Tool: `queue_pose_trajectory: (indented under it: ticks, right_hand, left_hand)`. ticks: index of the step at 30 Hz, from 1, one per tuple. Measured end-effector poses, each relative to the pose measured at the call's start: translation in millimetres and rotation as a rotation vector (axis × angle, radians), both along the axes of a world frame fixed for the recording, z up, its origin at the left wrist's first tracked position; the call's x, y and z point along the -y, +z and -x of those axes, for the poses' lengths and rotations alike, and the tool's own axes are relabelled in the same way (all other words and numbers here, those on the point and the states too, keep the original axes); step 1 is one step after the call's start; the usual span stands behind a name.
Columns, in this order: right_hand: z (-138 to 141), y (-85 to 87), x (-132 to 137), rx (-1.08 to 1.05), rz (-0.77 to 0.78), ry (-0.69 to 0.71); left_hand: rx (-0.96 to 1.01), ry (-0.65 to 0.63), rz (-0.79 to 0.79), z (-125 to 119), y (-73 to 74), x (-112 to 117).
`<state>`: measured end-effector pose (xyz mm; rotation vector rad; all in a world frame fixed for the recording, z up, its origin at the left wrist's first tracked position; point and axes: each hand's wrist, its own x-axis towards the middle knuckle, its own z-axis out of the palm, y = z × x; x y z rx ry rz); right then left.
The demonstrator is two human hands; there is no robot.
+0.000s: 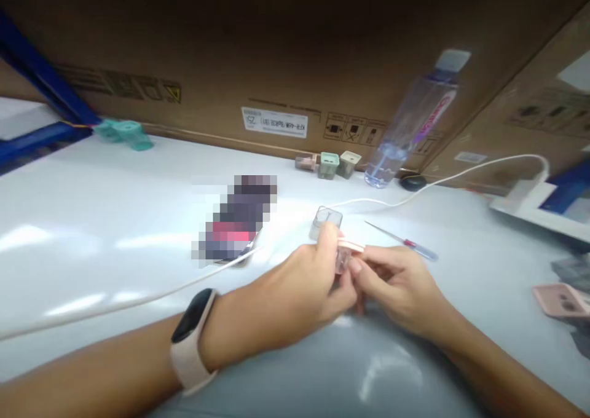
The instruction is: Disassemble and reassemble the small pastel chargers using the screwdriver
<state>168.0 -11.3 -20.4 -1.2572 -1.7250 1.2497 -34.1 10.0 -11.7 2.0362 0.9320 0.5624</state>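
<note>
My left hand (313,276), with a black-faced fitness band (193,338) on its wrist, and my right hand (396,286) meet near the front of the white table (101,246). Between their fingers they pinch a small pink and transparent plastic part (343,253). Just beyond my left fingers stands a transparent cube-shaped plastic piece (326,222), partly hidden by them. A white cable (138,301) runs across the table behind my left wrist. A thin screwdriver-like tool (405,243) with a red band lies just beyond my right fingers.
A pixelated object (235,218) lies left of my hands. Several small plastic blocks (329,165) and a water bottle (391,141) stand along the back, before cardboard boxes (276,55). Teal plastic pieces (123,134) sit back left; a pink case (561,300) lies right.
</note>
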Motion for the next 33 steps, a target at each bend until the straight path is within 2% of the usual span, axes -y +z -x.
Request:
queue_pose_trajectory:
  ticks: [6,10,13,18,27,33]
  right_hand:
    - [1,0.1,-2,-0.078,0.094,-0.027]
    - [1,2.8,-6,-0.118,0.159,-0.027]
    - [0,4.3,-9,-0.152,0.184,-0.009]
    - [-1,6.3,-11,-0.183,0.246,-0.039]
    - [0,6.5,-9,-0.244,0.37,-0.011]
    - [2,7.4,-7,-0.261,0.374,0.016]
  left_hand:
    - [0.15,-0.098,0.11,1,2.1,-5]
    - [0.171,-0.113,0.094,0,-1.3,-7]
    - [0.17,-0.081,0.036,-1,-2.2,-8]
    - [0.099,0.036,-0.205,0,0.5,-7]
    - [0.104,-0.021,-0.256,3,7.8,-2]
    - [0.045,-0.028,-0.227,3,6.3,-3]
